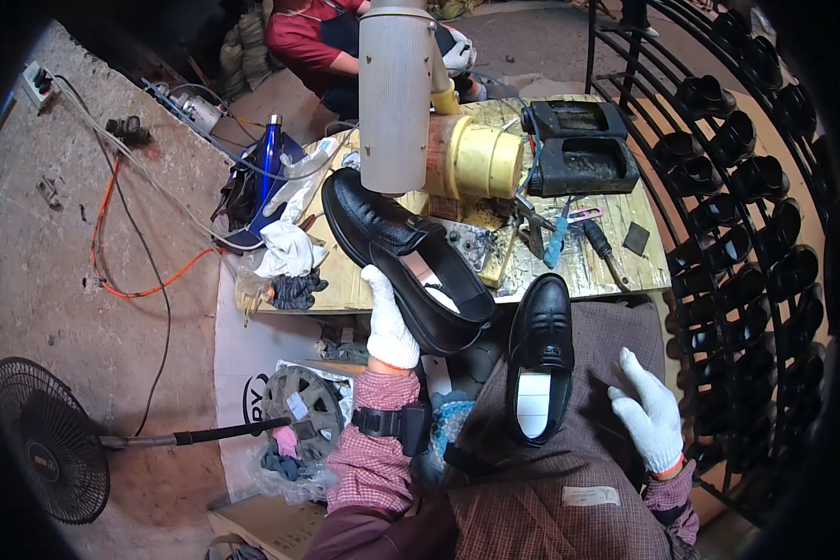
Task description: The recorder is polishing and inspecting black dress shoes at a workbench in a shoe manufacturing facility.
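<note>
Lap: a brown checked cloth (pixel 532 485) lies over the person's legs, at the near edge of the view.
Right hand: the right hand (pixel 651 415) wears a white glove. It rests flat on the cloth. The fingers are spread apart and point up and to the left. It holds nothing.
Second shoe: a black shoe (pixel 540 359) lies on the cloth, just beside the right hand. Its toe points away from the person. The inside looks white.
Left arm: the arm comes up from the bottom in a red checked sleeve (pixel 375 448), with a dark band at the wrist.
Left hand: the left hand (pixel 388 322) also wears a white glove. It reaches up and away. The fingers are closed on the side of the held shoe (pixel 406 257), near its opening.
Held shoe: it is black and shiny. It is tilted, with the toe up and to the left. The toe sits close under the grey metal tube (pixel 395 93).
Table: a worn wooden table (pixel 616 266) is behind the shoe. On it are a yellow round part (pixel 481 159), two black trays (pixel 583 149) and small hand tools.
Left of the table: a blue bottle (pixel 271 163), white rags and an orange wire lie near the wall.
Floor: a black fan (pixel 42 439) stands at the lower left.
Rack: a black rack (pixel 756 233) on the right is full of black shoes.
Far back: another person in a red shirt (pixel 303 42) sits behind the table.
</note>
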`<action>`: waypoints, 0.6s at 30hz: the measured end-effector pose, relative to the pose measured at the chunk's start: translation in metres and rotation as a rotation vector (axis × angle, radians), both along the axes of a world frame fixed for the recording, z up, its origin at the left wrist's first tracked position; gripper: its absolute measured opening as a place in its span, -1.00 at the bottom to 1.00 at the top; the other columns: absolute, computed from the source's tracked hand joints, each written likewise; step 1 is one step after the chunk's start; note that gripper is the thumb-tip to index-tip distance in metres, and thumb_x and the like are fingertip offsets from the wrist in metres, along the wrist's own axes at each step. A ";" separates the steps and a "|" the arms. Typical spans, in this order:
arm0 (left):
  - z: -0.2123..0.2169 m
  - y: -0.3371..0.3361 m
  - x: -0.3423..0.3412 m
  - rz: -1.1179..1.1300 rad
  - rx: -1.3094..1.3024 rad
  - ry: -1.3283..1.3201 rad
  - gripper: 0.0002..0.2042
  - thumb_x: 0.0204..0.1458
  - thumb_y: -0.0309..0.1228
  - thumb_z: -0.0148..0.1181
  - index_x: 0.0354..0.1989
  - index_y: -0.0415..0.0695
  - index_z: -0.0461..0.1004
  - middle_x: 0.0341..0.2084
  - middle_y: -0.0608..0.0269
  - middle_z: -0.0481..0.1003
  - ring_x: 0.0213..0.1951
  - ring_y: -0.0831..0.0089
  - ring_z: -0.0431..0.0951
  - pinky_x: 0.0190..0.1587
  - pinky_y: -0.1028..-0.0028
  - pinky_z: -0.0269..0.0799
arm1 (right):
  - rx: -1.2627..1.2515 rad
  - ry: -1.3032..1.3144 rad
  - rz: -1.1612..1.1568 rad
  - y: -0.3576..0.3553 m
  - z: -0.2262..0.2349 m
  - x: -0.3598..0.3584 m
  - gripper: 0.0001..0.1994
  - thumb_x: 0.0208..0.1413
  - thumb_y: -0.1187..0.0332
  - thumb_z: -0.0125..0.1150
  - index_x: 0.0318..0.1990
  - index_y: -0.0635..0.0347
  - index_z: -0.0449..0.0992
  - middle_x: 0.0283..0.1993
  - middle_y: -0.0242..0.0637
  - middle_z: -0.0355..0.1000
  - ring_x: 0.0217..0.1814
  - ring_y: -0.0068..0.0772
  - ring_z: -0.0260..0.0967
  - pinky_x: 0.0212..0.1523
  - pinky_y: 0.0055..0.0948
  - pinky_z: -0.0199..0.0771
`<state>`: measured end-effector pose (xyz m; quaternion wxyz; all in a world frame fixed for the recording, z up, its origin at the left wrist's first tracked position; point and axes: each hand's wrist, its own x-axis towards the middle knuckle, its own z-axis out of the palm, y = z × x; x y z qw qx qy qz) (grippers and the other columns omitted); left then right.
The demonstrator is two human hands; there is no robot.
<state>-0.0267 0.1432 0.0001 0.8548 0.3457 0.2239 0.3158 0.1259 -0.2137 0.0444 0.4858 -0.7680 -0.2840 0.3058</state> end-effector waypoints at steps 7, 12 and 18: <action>-0.014 -0.016 -0.033 -0.057 -0.147 -0.204 0.02 0.06 0.41 0.10 0.41 -0.30 0.17 0.19 -0.10 0.43 0.16 0.01 0.48 0.32 0.05 0.39 | 0.046 0.027 0.029 0.002 -0.005 0.002 -0.38 0.19 0.42 0.24 0.42 0.30 0.30 0.23 0.01 0.45 0.10 -0.29 0.52 0.15 -0.38 0.52; -0.038 -0.022 -0.038 -0.218 -0.357 -0.373 0.05 0.05 0.42 0.07 0.43 -0.33 0.14 0.24 -0.22 0.39 0.14 -0.16 0.51 0.27 -0.14 0.41 | 0.007 -0.004 0.043 0.003 -0.007 0.004 -0.39 0.19 0.43 0.23 0.42 0.29 0.31 0.22 0.02 0.46 0.10 -0.29 0.52 0.16 -0.38 0.51; -0.044 -0.008 -0.021 -0.058 -0.227 -0.330 -0.37 0.39 -0.09 -0.10 0.44 -0.35 0.11 0.29 -0.22 0.34 0.12 -0.03 0.53 0.28 -0.07 0.43 | -0.024 0.003 0.056 0.005 -0.008 0.004 -0.38 0.17 0.48 0.24 0.42 0.26 0.31 0.22 0.02 0.46 0.07 -0.31 0.54 0.14 -0.40 0.53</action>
